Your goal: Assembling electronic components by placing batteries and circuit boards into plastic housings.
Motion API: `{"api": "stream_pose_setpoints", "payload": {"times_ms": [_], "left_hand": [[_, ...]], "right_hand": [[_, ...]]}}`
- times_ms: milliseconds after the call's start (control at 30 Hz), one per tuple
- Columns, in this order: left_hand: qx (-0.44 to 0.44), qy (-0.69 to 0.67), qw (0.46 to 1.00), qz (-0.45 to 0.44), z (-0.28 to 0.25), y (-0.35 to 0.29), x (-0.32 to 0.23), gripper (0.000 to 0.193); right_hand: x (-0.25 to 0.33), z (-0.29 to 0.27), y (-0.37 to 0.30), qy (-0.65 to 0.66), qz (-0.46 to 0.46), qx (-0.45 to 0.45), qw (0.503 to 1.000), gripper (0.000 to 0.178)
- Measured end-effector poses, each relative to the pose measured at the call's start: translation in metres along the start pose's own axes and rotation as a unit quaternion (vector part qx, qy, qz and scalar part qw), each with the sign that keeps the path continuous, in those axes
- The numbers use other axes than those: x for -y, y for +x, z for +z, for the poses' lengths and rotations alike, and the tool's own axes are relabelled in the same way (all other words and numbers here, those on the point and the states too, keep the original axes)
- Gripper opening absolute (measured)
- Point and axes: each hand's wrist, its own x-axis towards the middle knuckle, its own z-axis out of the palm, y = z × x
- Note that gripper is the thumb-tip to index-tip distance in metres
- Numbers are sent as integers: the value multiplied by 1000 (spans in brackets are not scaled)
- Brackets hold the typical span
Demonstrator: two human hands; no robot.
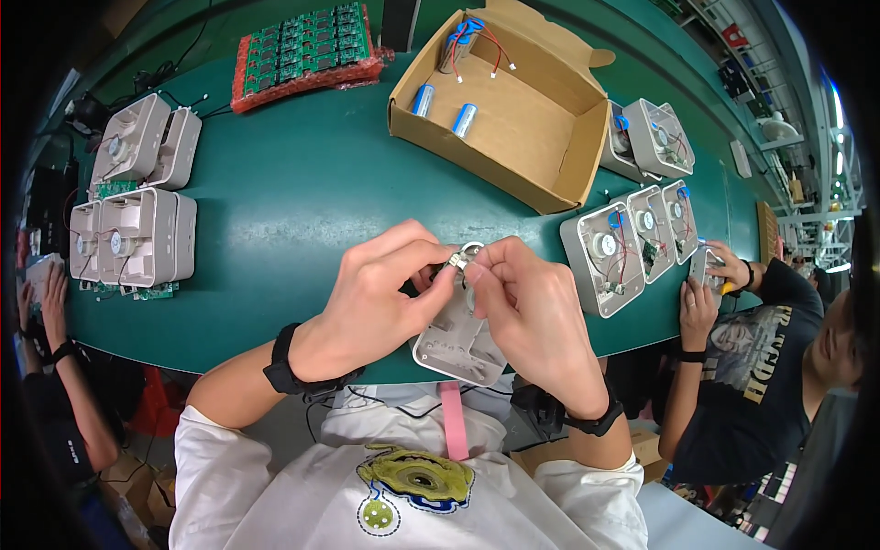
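At the table's near edge, a light grey plastic housing [456, 346] lies open side up beneath my two hands. My left hand [378, 298] is closed in a pinch on a small pale connector [456, 261] above the housing's far end. Close against it, my right hand [534, 307] pinches too, its thumb and index finger meeting at the same spot. What sits between the right fingertips is too small and covered to make out. A round whitish part [471, 248] shows just behind the fingertips.
An open cardboard box [522, 151] holding blue cylindrical batteries [465, 120] stands ahead. Green circuit boards [307, 46] lie on red bubble wrap. Grey housings with speakers stand left [137, 236] and right [602, 261]. A co-worker [742, 357] handles a housing at right; another person's hands [50, 302] show at left.
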Motion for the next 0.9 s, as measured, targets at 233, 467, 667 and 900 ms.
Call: {"api": "stream_pose_setpoints", "payload": {"times_ms": [233,467,667,900], "left_hand": [[-14,62,998,29,2,-2,-3,19],[11,96,995,34,-1,-4,-7,25],[26,101,994,37,-3,-2,-9,23],[44,34,998,17,-7,4,-7,22]], "right_hand": [[11,10,-9,-96,-42,-63,992,8],[8,19,-9,-112,-65,-87,988,5],[6,20,-6,-87,-54,-83,991,5],[3,-22,8,1,-50,20,999,13]]}}
